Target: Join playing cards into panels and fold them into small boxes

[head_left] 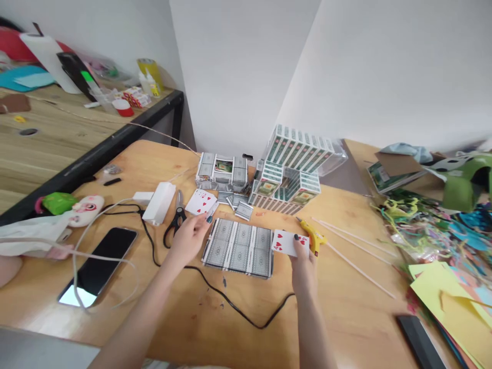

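Observation:
My right hand (303, 266) pinches a four of hearts playing card (285, 243), held face up at the right edge of a flat panel of grey-backed cards (241, 246). A yellow glue gun (313, 237) lies just behind that hand. My left hand (190, 236) has its fingers together beside the panel's upper left corner, close to loose face-up heart cards (200, 201). A narrow pale edge shows at its fingertips; what it grips is unclear. Scissors (178, 218) with black handles lie beside the left hand. Cut card pieces (243, 209) lie behind the panel.
A card-covered box (222, 171) and stacked card boxes (298, 154) stand at the back. A phone (102, 261), white adapter (159, 202) and black cable (230, 302) lie left and front. Glue sticks (357, 266), colourful scraps (423, 230) and yellow paper (453, 307) are at right.

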Available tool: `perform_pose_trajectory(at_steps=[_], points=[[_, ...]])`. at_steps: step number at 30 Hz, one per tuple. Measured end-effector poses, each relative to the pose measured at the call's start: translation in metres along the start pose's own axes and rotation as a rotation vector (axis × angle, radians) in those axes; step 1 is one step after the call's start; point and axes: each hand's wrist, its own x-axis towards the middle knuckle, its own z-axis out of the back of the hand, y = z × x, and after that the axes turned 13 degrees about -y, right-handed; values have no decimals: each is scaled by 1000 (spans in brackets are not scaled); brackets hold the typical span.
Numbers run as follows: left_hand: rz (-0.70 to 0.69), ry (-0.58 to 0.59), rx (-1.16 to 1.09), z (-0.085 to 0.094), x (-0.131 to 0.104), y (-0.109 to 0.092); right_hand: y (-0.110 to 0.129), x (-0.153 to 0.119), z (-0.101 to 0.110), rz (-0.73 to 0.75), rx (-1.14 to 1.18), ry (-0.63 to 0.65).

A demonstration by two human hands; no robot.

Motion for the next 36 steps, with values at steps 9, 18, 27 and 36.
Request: perform_pose_trajectory(at_steps=[9, 18, 27, 36], points=[[222, 357, -237, -13, 21, 1, -6, -2, -14, -332, 196, 136], [344, 337, -522, -17, 11, 3, 5, -3, -16, -199, 339, 74], [46, 433, -447, -6, -4, -20, 27, 3, -20, -108, 387, 74], [-609, 207, -44, 16, -32, -63, 42, 0, -5, -43, 367, -17]])
